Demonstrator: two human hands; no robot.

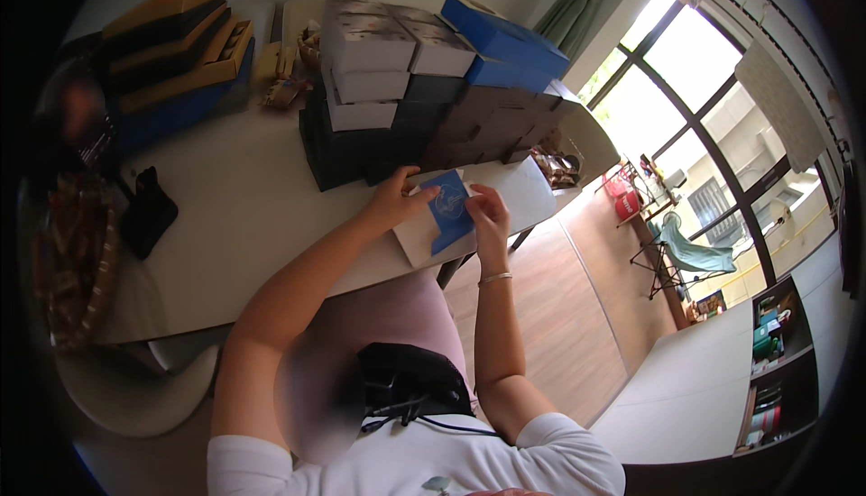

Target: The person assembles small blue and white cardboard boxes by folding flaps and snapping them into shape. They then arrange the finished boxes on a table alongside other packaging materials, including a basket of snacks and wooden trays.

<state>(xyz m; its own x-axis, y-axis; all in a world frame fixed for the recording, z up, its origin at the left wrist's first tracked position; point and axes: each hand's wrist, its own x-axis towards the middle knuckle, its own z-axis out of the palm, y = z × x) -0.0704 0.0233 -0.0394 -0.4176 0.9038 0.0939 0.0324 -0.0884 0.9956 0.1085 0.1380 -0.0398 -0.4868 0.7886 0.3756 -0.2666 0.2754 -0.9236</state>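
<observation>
Seated at desk (216, 252), work at its near edge. A blue-and-cream carton piece (448, 216) lies between both hands, in front of the stacked boxes; cannot tell whether it rests on the desk or is lifted slightly. Right hand (488, 216) pinches its right side, fingertips together. Left hand (395, 200) has its thumb on the upper left of the blue face, fingers toward the stack; whether they close beneath is hidden.

Risks, as judged:
- Piece sits right by the desk edge; a loosened right pinch could let it slip to the floor (550, 302).
- Looks like thin card. Uneven pull between the hands could crease or tear it, the blue face showing any mark.
- Left fingers are near the black boxes (347, 149); a careless outward push could nudge them, and white boxes (370, 54) sit on top. Blue boxes (505, 36) also ride high, so a knock low down could tip the upper layers.
</observation>
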